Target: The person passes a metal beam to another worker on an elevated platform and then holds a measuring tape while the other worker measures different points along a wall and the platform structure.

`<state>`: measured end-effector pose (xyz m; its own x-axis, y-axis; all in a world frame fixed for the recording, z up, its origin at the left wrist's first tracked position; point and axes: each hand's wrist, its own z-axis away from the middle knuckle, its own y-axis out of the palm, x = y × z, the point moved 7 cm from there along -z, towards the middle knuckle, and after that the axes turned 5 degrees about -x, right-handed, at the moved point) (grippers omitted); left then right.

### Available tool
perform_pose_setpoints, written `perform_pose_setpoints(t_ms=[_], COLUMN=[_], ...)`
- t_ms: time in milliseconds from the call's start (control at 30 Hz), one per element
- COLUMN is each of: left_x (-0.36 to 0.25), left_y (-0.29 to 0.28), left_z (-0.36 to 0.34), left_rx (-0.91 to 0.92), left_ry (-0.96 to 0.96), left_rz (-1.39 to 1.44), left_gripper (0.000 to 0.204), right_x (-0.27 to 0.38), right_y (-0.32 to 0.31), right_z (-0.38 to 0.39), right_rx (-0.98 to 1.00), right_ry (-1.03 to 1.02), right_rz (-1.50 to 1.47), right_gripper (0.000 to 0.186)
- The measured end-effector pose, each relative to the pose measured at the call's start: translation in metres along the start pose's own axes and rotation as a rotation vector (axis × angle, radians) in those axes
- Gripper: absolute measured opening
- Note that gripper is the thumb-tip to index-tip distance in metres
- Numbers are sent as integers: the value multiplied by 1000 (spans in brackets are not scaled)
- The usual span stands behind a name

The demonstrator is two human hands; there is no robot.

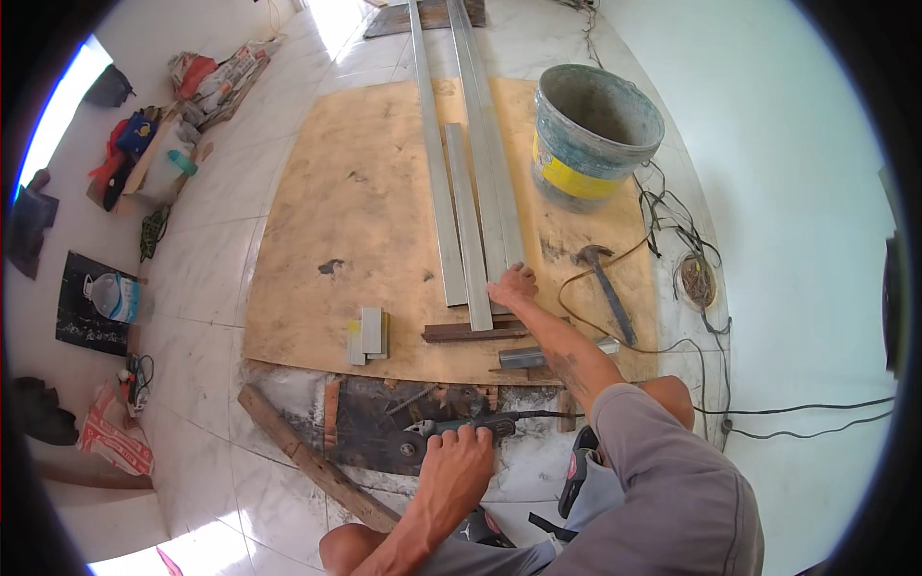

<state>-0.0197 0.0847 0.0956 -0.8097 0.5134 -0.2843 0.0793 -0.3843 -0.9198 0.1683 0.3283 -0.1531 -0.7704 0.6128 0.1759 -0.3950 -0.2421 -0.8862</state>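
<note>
My left hand (457, 468) is closed round the body of an angle grinder (419, 428), whose disc sits at its left end, low over a dark sheet. My right arm reaches forward, and my right hand (514, 285) grips the near end of a long grey metal tube (501, 226) on the right of the bundle. Beside it lie a shorter metal tube (464, 211) and another long tube (432, 173) to the left. Their near ends sit by a brown metal bar (475, 331) laid crosswise. The fingertips of my right hand are partly hidden.
A plywood sheet (327, 221) lies under the tubes. Short cut tube pieces (372, 333) stand left, a hammer (610, 293) and a grey bucket (597, 134) right. Black cables (672, 216) run along the right wall. A wooden beam (307, 451) lies at the near left.
</note>
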Motion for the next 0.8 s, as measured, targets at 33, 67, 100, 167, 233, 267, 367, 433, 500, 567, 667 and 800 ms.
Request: perform_pose_setpoints(t_ms=[33,67,100,167,233,267,367,433,500,567,667,800], left_x=[1,1,-2,-7,-15,-17,-16,-16,-15,-16,-15,-14], left_y=[0,0,1,0,3,3,7,1,-1,-6,-7,2], left_z=[1,2,0,-3,-8,-10,-9,-11,-8,-7,-1,-2], left_rx=[-1,-7,-22,-43,4,0,38,-13,-25,-22,-15,12], left_ry=[-7,-11,9,28,49,51,37,36,29,20,9,11], left_rz=[-11,-18,-16,-21,-3,-8,7,18,12,-18,28,14], left_gripper=[32,32,32,32,33,33,34,34,35,36,36,36], right_x=[0,3,1,0,-5,-6,-7,-10,-14,-15,-5,-3], right_y=[1,-1,-2,-3,-3,-3,7,3,7,7,8,-2], right_z=[1,2,1,3,-1,-4,-3,-12,-14,-13,-2,-2], right_rx=[25,22,29,32,11,6,5,-78,-113,-149,-103,-61], right_ry=[19,12,36,54,61,60,19,-21,-16,-13,-13,-29], right_rz=[-17,-22,-14,-13,-15,-20,-7,-49,-40,-24,-26,4], right_gripper=[97,97,98,99,99,99,95,94,93,93,93,98])
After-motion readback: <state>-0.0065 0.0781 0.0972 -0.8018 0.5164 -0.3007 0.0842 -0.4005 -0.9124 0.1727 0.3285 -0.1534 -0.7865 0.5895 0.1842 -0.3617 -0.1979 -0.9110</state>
